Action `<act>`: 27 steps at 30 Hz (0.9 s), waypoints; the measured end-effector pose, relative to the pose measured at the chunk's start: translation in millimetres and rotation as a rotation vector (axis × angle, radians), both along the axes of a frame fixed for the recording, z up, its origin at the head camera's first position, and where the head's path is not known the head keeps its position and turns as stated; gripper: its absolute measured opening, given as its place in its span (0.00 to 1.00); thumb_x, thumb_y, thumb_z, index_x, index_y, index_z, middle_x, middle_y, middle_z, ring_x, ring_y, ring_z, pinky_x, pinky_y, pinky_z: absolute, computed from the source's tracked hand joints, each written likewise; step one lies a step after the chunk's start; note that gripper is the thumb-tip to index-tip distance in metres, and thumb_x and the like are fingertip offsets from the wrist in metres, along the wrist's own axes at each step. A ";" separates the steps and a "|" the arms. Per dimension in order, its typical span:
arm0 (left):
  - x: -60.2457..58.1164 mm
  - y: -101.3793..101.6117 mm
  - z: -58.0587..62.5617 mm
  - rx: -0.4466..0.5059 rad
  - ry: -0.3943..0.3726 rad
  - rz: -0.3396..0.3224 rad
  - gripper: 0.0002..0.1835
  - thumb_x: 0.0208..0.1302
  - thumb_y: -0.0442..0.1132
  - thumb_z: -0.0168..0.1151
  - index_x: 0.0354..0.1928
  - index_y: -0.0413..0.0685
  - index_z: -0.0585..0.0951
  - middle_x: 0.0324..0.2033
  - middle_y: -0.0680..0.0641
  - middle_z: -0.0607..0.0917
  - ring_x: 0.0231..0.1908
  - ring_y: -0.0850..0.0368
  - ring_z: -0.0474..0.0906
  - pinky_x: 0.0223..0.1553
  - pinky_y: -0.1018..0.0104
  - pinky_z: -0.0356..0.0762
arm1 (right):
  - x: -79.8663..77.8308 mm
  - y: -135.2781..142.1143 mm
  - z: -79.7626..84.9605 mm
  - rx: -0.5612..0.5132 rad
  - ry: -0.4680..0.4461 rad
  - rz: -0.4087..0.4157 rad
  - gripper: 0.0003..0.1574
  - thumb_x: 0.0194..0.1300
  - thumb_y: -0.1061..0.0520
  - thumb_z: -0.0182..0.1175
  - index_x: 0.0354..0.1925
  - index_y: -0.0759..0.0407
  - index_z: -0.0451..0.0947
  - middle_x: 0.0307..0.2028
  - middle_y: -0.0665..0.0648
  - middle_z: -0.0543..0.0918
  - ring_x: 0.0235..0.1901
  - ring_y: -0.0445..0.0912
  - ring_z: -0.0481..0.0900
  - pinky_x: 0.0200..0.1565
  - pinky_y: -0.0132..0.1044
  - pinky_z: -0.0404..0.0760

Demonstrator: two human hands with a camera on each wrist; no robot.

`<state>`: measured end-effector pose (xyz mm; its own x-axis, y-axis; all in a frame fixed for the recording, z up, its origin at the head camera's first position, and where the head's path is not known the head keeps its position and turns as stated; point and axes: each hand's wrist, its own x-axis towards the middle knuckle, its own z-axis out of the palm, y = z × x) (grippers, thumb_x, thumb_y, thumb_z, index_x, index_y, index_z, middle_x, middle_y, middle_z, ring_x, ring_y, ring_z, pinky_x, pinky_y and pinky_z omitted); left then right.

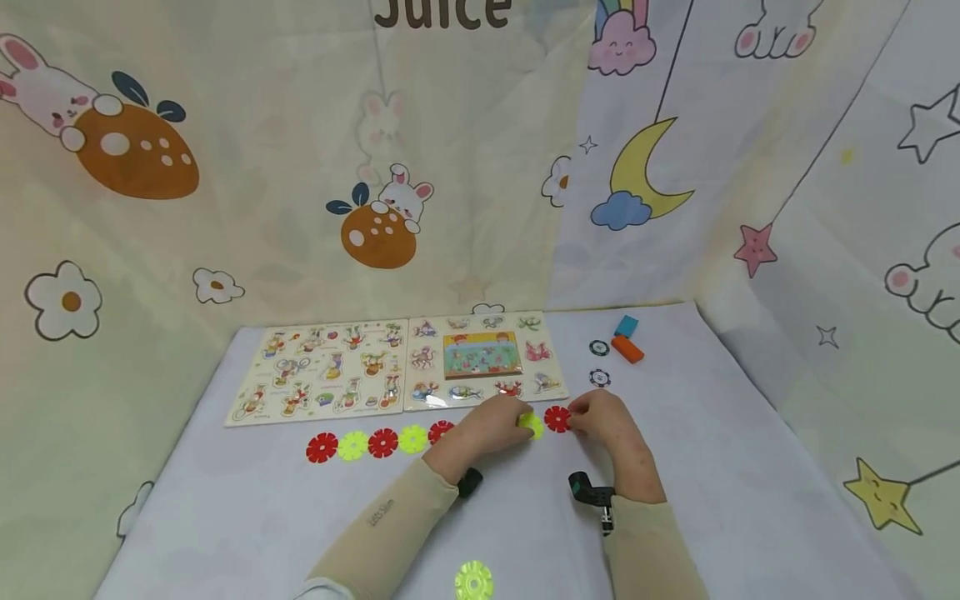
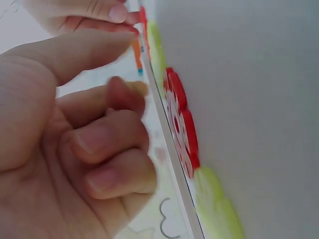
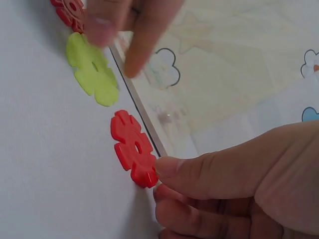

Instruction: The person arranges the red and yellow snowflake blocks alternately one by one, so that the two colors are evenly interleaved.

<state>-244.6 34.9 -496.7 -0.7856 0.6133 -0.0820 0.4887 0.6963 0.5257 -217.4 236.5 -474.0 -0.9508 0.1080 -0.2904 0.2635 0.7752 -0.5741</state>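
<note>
My right hand (image 1: 606, 421) pinches the right edge of a red notched plastic disc (image 1: 557, 418) between thumb and fingers. In the right wrist view, that red disc (image 3: 128, 144) tilts a little off the cloth, with a narrow gap between it and a yellow-green disc (image 3: 92, 69). Over this yellow-green disc hovers my left hand (image 1: 491, 427), its thumb and index finger apart and its other fingers loosely curled. Nothing shows in the left palm (image 2: 60, 149). A row of alternating red and yellow-green discs (image 1: 382, 442) runs leftward, partly hidden by the left forearm.
Two picture puzzle boards (image 1: 322, 371) lie behind the row, with a small picture box (image 1: 482, 355) on the right one. Blue (image 1: 626, 326) and orange blocks (image 1: 627, 349) and two patterned rings (image 1: 599, 377) lie at back right. Another yellow-green disc (image 1: 474, 581) lies at the front.
</note>
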 end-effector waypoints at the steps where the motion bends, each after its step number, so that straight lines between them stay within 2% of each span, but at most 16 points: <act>1: -0.2 3.5 1.1 0.000 -0.001 0.000 0.19 0.59 0.46 0.65 0.51 0.47 0.81 0.41 0.52 0.83 0.32 0.62 0.73 0.41 0.65 0.74 | 0.0 -0.3 -0.6 0.006 -0.002 0.003 0.11 0.59 0.60 0.65 0.42 0.62 0.83 0.32 0.55 0.79 0.33 0.49 0.74 0.36 0.39 0.77; 4: -0.4 13.9 2.6 -0.001 0.005 0.000 0.24 0.59 0.47 0.64 0.57 0.47 0.78 0.47 0.52 0.82 0.36 0.63 0.74 0.44 0.66 0.74 | 0.5 -2.5 -2.6 0.016 -0.009 0.014 0.08 0.59 0.60 0.64 0.39 0.61 0.83 0.31 0.54 0.80 0.32 0.49 0.74 0.35 0.39 0.77; 11: 1.1 27.6 0.8 0.011 -0.014 0.012 0.24 0.58 0.48 0.66 0.56 0.49 0.78 0.37 0.55 0.80 0.32 0.61 0.72 0.33 0.70 0.70 | 2.7 -4.8 -6.3 -0.009 -0.003 0.019 0.07 0.59 0.61 0.63 0.37 0.60 0.84 0.30 0.53 0.80 0.31 0.48 0.74 0.35 0.38 0.77; 15: 1.3 32.0 -1.6 0.010 -0.002 -0.003 0.22 0.58 0.47 0.66 0.54 0.50 0.79 0.36 0.55 0.81 0.32 0.62 0.71 0.34 0.71 0.70 | 5.9 -2.9 -3.6 -0.017 -0.005 0.023 0.07 0.60 0.60 0.62 0.38 0.59 0.84 0.30 0.53 0.80 0.31 0.47 0.74 0.34 0.38 0.76; 22: -5.2 34.2 -9.3 0.048 0.031 -0.043 0.18 0.60 0.44 0.65 0.52 0.50 0.81 0.33 0.57 0.80 0.30 0.63 0.71 0.32 0.72 0.69 | 15.2 -8.2 16.8 0.009 -0.002 0.046 0.08 0.62 0.56 0.61 0.38 0.58 0.82 0.30 0.54 0.80 0.29 0.47 0.74 0.33 0.38 0.76; 27: -10.9 31.8 -9.7 0.060 0.039 -0.047 0.17 0.61 0.43 0.64 0.52 0.50 0.81 0.32 0.57 0.79 0.30 0.62 0.70 0.32 0.71 0.69 | 33.6 -24.4 34.6 0.058 0.037 0.105 0.10 0.62 0.53 0.62 0.38 0.58 0.83 0.28 0.52 0.79 0.28 0.46 0.73 0.31 0.37 0.75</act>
<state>-255.6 66.7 -506.4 -0.7576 0.6525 -0.0141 0.5410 0.6399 0.5457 -183.7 212.1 -439.4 -0.9677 0.0232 -0.2511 0.1588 0.8297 -0.5351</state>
